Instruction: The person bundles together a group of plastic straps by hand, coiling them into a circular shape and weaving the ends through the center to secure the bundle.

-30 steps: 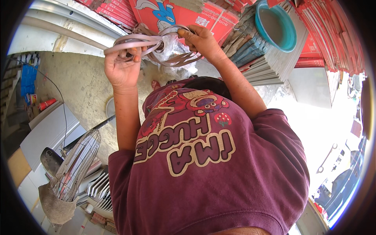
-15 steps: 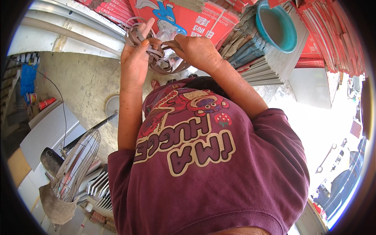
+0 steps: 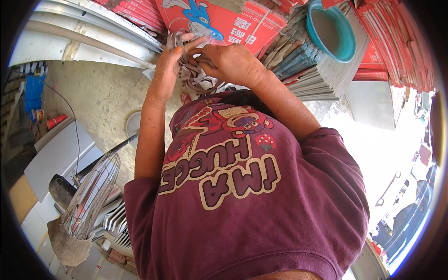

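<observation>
Flat grey-brown strapping (image 3: 190, 76) bunched in loops between both hands, just below the red carton (image 3: 223, 21) in view. Left hand (image 3: 165, 67) below the carton's left end, thumb up, fingers half-spread among the loops; can't tell whether clamped or just carrying. Right hand (image 3: 237, 64) at the carton's lower edge, back toward the camera, fingers bent in, pinching a run of strapping. Progress, as far as visible: gathered into one bundle, but with uneven loops, several hanging slack under the fingers, no tie or wrap to be seen. Amount left to handle: can't tell, no free end clear to see. Versus a second ago: then wide open rings with hands well apart, now a narrow bunch with hands close together; left hand nearer the right one, right hand lower in view. Versus half a second ago: only a slight closing-up. Much the same around the carton: teal basin (image 3: 351, 45) and stacked grey slabs (image 3: 324, 79) to its right, wire-caged fan (image 3: 95, 196) well off to its lower left.
</observation>
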`<state>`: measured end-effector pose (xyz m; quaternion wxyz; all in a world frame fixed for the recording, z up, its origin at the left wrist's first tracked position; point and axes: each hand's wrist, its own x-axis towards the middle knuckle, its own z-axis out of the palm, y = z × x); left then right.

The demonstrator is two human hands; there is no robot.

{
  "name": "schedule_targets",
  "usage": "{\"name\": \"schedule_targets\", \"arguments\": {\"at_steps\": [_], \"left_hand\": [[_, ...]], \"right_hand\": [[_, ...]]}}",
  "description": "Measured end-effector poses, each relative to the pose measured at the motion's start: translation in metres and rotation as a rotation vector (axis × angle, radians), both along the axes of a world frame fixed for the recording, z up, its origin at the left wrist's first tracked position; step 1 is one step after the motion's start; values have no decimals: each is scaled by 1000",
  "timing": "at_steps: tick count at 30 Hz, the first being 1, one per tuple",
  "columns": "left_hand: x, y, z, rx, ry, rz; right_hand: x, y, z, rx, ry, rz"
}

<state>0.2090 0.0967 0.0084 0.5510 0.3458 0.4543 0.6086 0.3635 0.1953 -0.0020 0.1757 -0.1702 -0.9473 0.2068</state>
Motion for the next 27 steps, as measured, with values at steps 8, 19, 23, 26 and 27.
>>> {"name": "schedule_targets", "arguments": {"at_steps": [8,19,23,26,27], "left_hand": [[3,-1,-1,-90,292,-53],[8,-1,-8,-79,223,-93],[11,-1,-9,-97,207,-84],[15,0,-13,-78,180,-108],[16,1,-15,-69,171,-119]], "right_hand": [[0,-3,2,-200,137,-128],[1,6,-12,-870,145,-51],[2,2,-1,-883,88,-73],[1,2,-13,-849,149,-53],[1,1,-12,-850,130,-86]]}}
